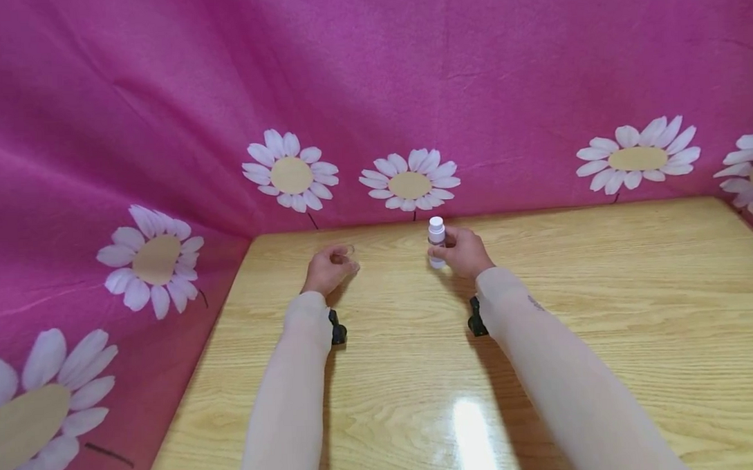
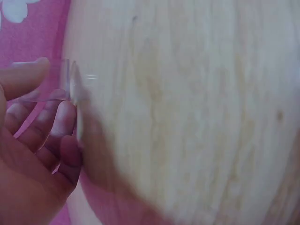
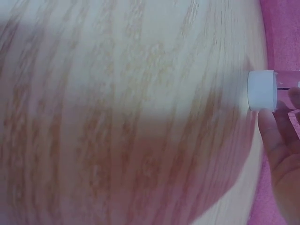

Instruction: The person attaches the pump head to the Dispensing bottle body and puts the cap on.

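My left hand (image 1: 331,270) holds a small clear plastic cap (image 2: 57,80) between thumb and fingers, close above the table's far part. It looks like a short see-through cylinder; in the head view only its faint outline (image 1: 351,250) shows. To the right, my right hand (image 1: 468,252) grips a small bottle (image 1: 437,235) by its middle. The bottle is upright, with a white top, a clear body and a white base (image 3: 261,90). My fingers hide part of the body. From these views I cannot tell whether the base touches the table.
The wooden table (image 1: 394,373) spreads under both arms. A pink cloth (image 1: 502,85) with large white daisies hangs along its back and left edges. Black wrist mounts (image 1: 337,327) sit on the inner sides of both wrists. Light glares near the front.
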Demonstrator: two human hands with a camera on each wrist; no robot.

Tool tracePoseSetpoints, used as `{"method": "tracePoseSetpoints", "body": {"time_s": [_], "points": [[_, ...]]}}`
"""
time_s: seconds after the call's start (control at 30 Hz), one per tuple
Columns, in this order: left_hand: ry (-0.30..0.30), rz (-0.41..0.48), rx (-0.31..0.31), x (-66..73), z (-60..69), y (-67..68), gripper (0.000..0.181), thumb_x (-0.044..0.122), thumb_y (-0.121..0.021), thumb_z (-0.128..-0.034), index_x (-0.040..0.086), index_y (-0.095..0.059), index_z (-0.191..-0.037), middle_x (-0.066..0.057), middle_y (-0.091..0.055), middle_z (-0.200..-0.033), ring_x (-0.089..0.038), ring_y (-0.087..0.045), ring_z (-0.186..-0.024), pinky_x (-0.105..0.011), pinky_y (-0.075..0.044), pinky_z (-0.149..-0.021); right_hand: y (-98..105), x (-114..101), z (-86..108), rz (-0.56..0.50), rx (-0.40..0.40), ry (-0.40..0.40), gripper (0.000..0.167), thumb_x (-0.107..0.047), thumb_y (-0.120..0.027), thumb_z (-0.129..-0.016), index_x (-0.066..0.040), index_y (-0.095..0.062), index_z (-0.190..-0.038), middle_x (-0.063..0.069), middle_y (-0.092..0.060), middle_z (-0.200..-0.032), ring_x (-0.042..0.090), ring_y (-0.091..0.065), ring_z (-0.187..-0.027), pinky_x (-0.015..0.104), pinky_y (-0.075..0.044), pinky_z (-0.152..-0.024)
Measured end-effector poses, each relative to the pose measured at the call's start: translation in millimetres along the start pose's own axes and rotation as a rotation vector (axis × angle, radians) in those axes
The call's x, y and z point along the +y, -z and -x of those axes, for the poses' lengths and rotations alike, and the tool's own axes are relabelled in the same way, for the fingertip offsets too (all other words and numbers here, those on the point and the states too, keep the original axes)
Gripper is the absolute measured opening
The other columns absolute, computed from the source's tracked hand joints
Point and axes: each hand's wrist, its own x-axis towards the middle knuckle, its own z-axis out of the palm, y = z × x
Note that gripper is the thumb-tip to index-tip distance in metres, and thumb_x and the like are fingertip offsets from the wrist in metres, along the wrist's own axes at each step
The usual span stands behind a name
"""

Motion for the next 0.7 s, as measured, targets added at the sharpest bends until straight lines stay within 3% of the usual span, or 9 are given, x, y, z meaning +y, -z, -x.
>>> {"method": "tracePoseSetpoints", "body": {"time_s": [0.2,0.4,0.53,0.7], "points": [[-0.021,0.073,-0.029,17.9,2.6,-2.0,0.045,0.019,-0.063,-0.0946,0.009,-0.055,-0.137,-0.01,-0.059,-0.116,-0.024,-0.058,-0.106,-0.037,-0.052,-0.093,0,0,-1.2,0.006,-0.022,-0.012,0.046,-0.016,-0.065,-0.096,-0.006,-0.054,-0.139,0.02,-0.056,-0.141,0.037,-0.053,-0.132,0.05,-0.043,-0.111],[-0.12,-0.037,0.057,49.7,5.5,-7.0,0.042,0.023,-0.062,-0.094,0.007,-0.058,-0.132,-0.011,-0.062,-0.124,-0.025,-0.057,-0.112,-0.041,-0.049,-0.101,2,2,-3.1,-0.01,-0.046,-0.032,0.045,-0.016,-0.065,-0.096,-0.006,-0.054,-0.139,0.019,-0.057,-0.142,0.035,-0.053,-0.133,0.05,-0.042,-0.112],[-0.18,-0.084,0.054,72.8,10.2,-13.2,0.043,0.024,-0.064,-0.0946,0.008,-0.057,-0.134,-0.012,-0.065,-0.123,-0.026,-0.06,-0.115,-0.04,-0.051,-0.1,2,3,-4.4,-0.042,-0.043,-0.024,0.044,-0.014,-0.065,-0.096,-0.004,-0.056,-0.137,0.02,-0.059,-0.14,0.035,-0.054,-0.133,0.049,-0.043,-0.112],[-0.225,-0.062,0.136,93.3,15.3,-21.1,0.047,0.022,-0.065,-0.0944,0.005,-0.047,-0.135,-0.015,-0.062,-0.124,-0.027,-0.061,-0.116,-0.041,-0.05,-0.101,-2,4,-4.5,-0.046,-0.03,0.006,0.044,-0.013,-0.065,-0.095,-0.003,-0.055,-0.138,0.021,-0.057,-0.141,0.037,-0.054,-0.132,0.05,-0.043,-0.112]]}}
